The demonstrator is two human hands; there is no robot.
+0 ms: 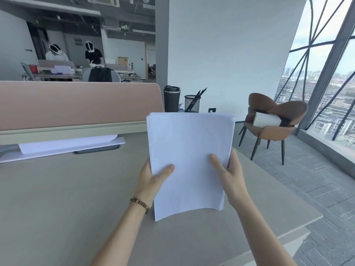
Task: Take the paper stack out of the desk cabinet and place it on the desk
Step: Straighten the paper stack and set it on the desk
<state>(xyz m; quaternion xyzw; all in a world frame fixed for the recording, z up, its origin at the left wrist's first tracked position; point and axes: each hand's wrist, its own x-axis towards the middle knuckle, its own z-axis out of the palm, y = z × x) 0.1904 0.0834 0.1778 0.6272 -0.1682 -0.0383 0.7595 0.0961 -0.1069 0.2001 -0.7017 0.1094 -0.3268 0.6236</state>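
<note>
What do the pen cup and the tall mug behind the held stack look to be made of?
Pen cup: black wire mesh, probably metal; light shows through its grid. Mug: dark matte body with a black lid, likely coated steel or plastic; the look leaves it open.

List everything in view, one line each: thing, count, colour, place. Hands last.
paper stack: one, white, held above the desk
desk: one, beige, foreground
partition: one, pink, desk's far edge
tumbler: one, black, far desk corner
pen holder: one, black mesh, beside the tumbler
chair: one, brown, by the window
people: two, background desks
left hand: grip on the stack's left edge, bracelet on wrist
right hand: grip on the stack's right edge
</note>
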